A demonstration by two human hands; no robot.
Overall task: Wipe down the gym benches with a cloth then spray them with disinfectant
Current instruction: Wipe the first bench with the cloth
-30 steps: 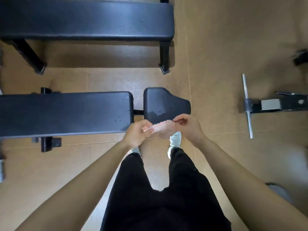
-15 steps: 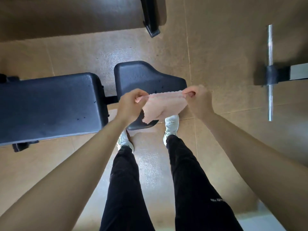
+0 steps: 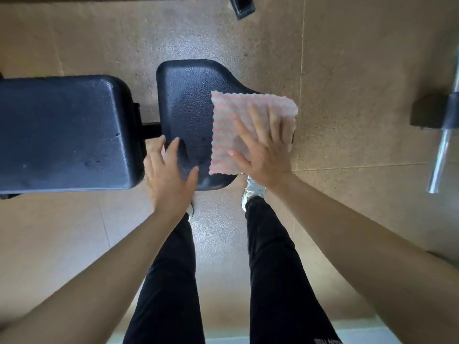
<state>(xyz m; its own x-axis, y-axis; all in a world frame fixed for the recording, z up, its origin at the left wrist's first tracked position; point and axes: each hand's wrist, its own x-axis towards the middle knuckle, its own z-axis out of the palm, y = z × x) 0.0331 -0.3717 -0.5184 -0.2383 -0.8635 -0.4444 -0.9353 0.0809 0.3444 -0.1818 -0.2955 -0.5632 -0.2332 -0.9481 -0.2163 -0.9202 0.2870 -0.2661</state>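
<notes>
A pink and white striped cloth [image 3: 231, 125] lies spread flat on the right end of the black seat pad [image 3: 186, 100] of a gym bench. My right hand [image 3: 260, 147] presses on the cloth with straight, spread fingers. My left hand [image 3: 169, 175] rests with open fingers on the near left edge of the same pad, beside the cloth. The bench's long black back pad [image 3: 64, 130] stretches to the left, joined to the seat pad by a short black bar. No spray bottle is in view.
A leg foot of a second bench [image 3: 242, 8] shows at the top edge. A chrome bar on a black bracket [image 3: 444, 135] lies on the brown floor at right. My legs in black trousers and white shoes stand just below the seat pad.
Both hands held the cloth stretched in the air above the seat pad. Now it lies flat on the pad under my right hand, and my left hand has let go.
</notes>
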